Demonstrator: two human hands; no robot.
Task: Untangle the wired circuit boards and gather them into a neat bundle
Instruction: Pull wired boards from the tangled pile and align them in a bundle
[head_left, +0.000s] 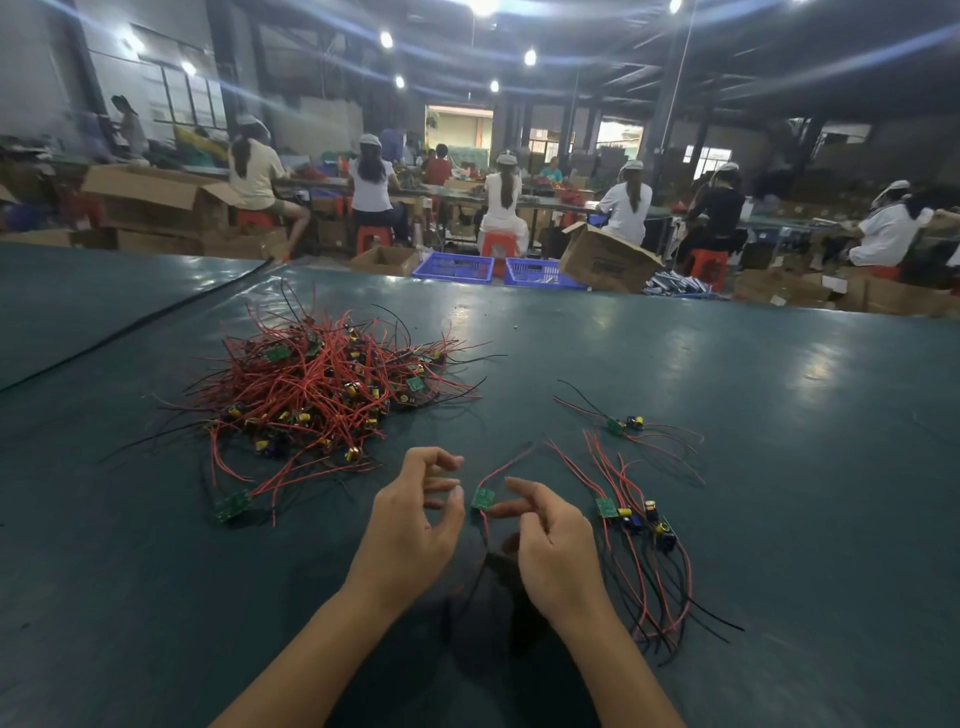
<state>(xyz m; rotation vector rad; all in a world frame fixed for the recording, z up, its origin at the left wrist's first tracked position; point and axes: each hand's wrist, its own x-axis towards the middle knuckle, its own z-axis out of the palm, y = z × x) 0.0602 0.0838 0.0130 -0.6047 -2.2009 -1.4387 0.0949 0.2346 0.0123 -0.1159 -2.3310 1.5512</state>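
Observation:
A big tangled pile of wired circuit boards (322, 384), red and black leads with small green boards, lies on the green table left of centre. One small green board (483, 499) with red leads hangs between my hands. My right hand (556, 551) holds it at its fingertips, with its other fingers curled above the trailing wire. Just left of the board hovers my left hand (415, 525), its fingers loosely spread and holding nothing. A small bundle of separated boards (634, 519) lies right of my right hand. Farther back sits a single board (621, 425).
The dark green table cover (753, 374) stretches wide around the work. A stray board (231, 504) trails from the pile's near edge. Beyond the far edge stand blue crates (452, 267), cardboard boxes (602, 257) and several seated workers at other benches.

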